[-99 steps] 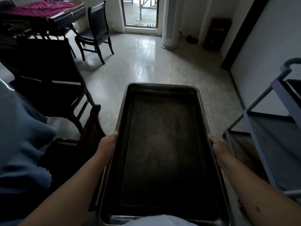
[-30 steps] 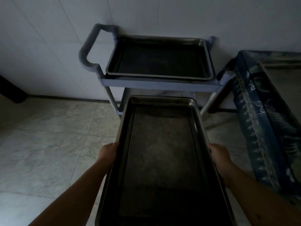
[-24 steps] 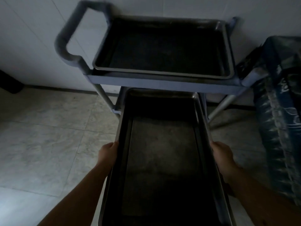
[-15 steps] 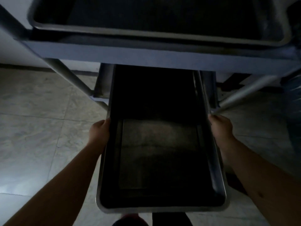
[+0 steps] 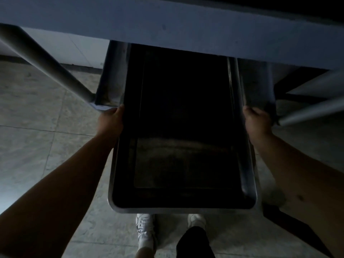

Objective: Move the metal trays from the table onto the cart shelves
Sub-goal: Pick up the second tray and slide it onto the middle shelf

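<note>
Since the frame half a second back, the dark rectangular metal tray (image 5: 183,146) has slid further in: its far end now sits under the cart's grey-blue top shelf edge (image 5: 186,28), and the view has dropped closer. Near end of the tray hangs out past the lower shelf's front edge, above the floor and the person's white shoes (image 5: 144,229).

Left hand (image 5: 111,122) grips the tray's left rim, fingers curled round it; right hand (image 5: 257,121) grips the right rim the same way. Both hold about mid-length on the long sides, likely to keep it level and steer it straight between the cart's uprights.

Tray enters short end first, its long sides running roughly along the lower shelf's metal side walls (image 5: 111,77). Whether its far end rests on the shelf yet: cannot tell, too dark.

Both hands sit right at the shelf's front corners, left one just beside the grey tubular leg (image 5: 46,62). Judgement: they'll need to shift back toward the near end before the last push, or knuckles hit the frame.

Grey tiled floor (image 5: 37,146) below.
</note>
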Demonstrator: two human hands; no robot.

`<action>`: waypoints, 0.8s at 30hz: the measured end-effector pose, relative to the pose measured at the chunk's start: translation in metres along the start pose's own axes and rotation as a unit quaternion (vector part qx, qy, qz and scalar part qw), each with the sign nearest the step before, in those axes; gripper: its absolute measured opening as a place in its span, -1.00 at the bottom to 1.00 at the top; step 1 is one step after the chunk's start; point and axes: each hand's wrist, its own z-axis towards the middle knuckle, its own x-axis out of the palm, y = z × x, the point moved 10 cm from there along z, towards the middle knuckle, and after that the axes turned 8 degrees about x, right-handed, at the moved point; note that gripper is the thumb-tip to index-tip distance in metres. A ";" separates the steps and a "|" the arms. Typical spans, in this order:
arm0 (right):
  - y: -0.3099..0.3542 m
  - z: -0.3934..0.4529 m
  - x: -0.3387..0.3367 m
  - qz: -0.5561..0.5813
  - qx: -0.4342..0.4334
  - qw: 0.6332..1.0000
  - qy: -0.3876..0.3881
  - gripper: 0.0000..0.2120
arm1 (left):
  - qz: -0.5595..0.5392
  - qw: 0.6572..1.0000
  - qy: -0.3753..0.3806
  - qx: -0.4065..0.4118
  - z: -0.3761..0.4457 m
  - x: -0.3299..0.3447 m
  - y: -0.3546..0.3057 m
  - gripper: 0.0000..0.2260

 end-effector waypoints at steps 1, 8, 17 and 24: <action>-0.004 0.004 0.004 0.007 0.002 1.000 -0.003 -0.64 | -0.004 1.000 -0.002 0.002 0.004 0.001 0.002 -0.65; -0.024 0.020 0.022 0.043 0.038 0.998 0.006 -0.67 | -0.013 1.000 0.011 0.016 0.020 0.008 0.010 -0.66; 0.005 0.047 0.034 -0.021 0.003 1.000 0.006 -0.65 | -0.067 0.997 0.033 0.016 0.037 0.018 -0.006 -0.70; 0.026 0.054 0.037 -0.094 -0.011 0.995 -0.004 -0.74 | -0.073 0.995 0.070 -0.026 0.034 0.025 -0.008 -0.52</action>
